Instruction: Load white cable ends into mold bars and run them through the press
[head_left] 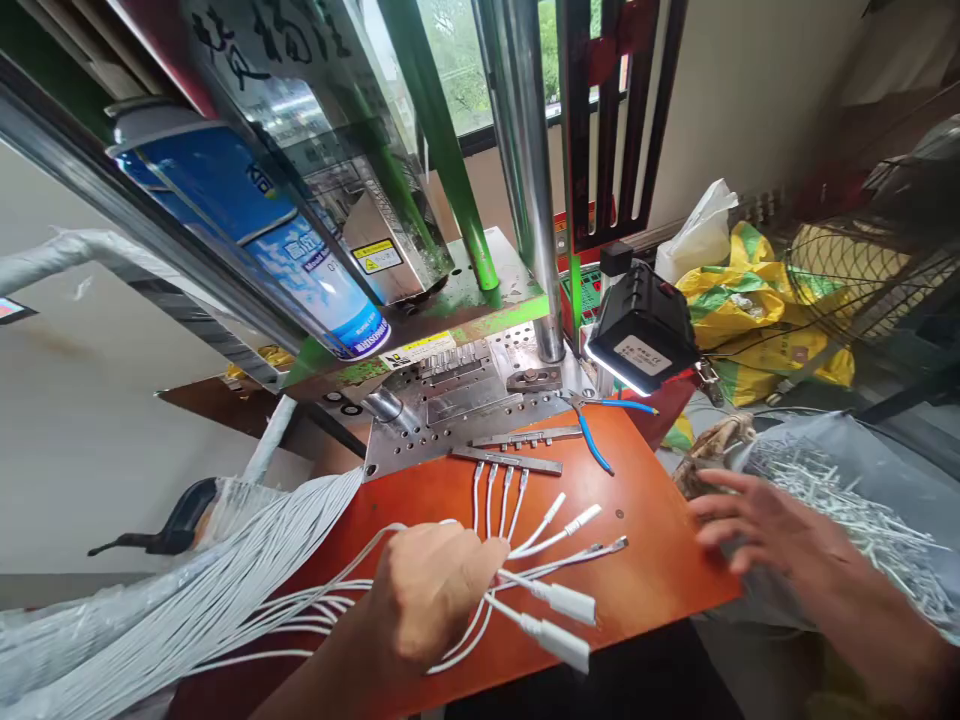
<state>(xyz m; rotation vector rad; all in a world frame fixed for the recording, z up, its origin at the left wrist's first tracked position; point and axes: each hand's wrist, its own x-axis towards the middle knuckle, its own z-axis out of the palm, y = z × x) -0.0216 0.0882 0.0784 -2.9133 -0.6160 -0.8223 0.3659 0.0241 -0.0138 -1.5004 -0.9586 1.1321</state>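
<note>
My left hand (439, 585) is closed around a bunch of white cables above the orange worktop. Several moulded white connectors (559, 600) stick out to the right of its fingers, along with thin leads that end in small metal plugs (611, 545). Just beyond that hand, a slotted metal bar (510, 461) has several cable ends seated in it. Behind it lies a second metal bar (532, 437) with small metal pieces along its edge. My right hand (772, 530), fingers apart and holding nothing, hovers past the worktop's right edge, near a bag of white offcuts (862, 510).
Blue-handled pliers (596, 445) lie by the press's metal plate (420, 425). A blue spray can (255, 230) leans at the press's left. A black work lamp (641, 330) stands right of the plate. Long white cables (262, 560) spread leftward. Yellow bags (772, 310) sit behind.
</note>
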